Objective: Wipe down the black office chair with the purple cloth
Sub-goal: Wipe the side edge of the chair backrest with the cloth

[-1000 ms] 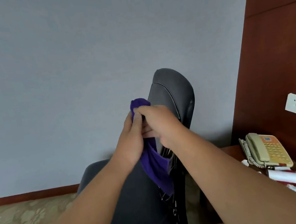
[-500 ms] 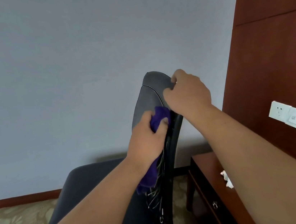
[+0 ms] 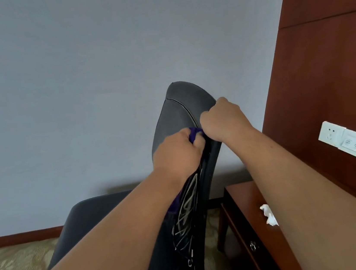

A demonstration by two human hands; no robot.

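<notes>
At centre, black office chair (image 3: pixel 181 116): backrest stands nearly edge-on, rising from the lower middle to mid-frame; seat at lower left
purple cloth (image 3: pixel 193 132): bunched against the backrest's front face, mostly hidden under the fingers, a tail showing below the wrist
left grip (image 3: pixel 175 155): closed round the purple cloth, pressing it onto the padding
right grip (image 3: pixel 222 120): just right of it, fingers curled over the backrest's rear edge, steadying the chair
step in hand: wiping the upper backrest, as I read it
doing it well: keep the right grip braced so the back cannot swing; spread the cloth flatter; run long overlapping strokes from the top downward, following the piped seam
lower right: wooden table (image 3: pixel 246 212) with a crumpled white tissue (image 3: pixel 269 214)
</notes>
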